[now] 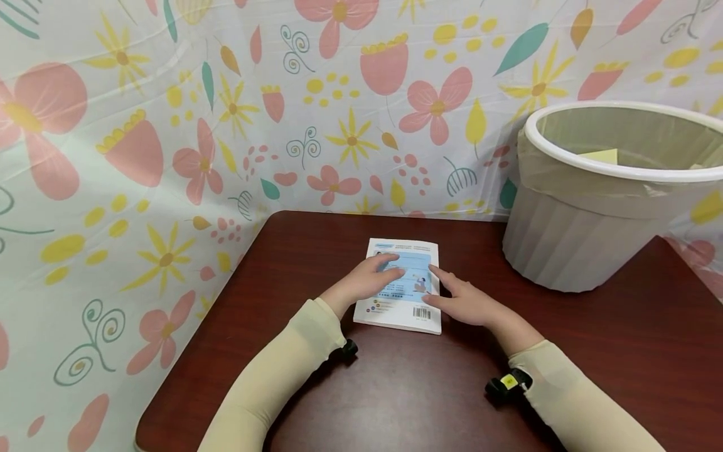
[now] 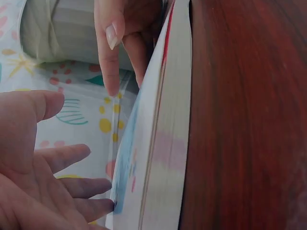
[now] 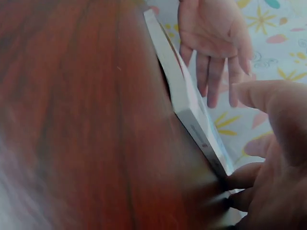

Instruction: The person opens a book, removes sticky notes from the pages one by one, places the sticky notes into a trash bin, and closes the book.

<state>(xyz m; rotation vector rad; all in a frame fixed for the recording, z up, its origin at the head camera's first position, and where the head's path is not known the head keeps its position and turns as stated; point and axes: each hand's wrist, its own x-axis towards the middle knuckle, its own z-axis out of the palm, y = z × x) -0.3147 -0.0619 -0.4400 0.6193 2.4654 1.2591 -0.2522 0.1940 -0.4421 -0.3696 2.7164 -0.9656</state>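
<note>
A thick paperback book lies flat on the dark red table, its white and light-blue cover with a barcode facing up. Over its left side reaches my left hand, fingers spread and loosely extended; in the left wrist view its lower fingertips are right at the cover. My right hand is at the book's right edge, with thumb and fingers apart. The right wrist view shows the lower fingertips of that hand against the book's side. Neither hand has its fingers curled round the book.
To the right stands a grey bin with a white rim and a liner, a yellow piece showing inside. A flower-patterned curtain hangs behind and left of the brown-red table.
</note>
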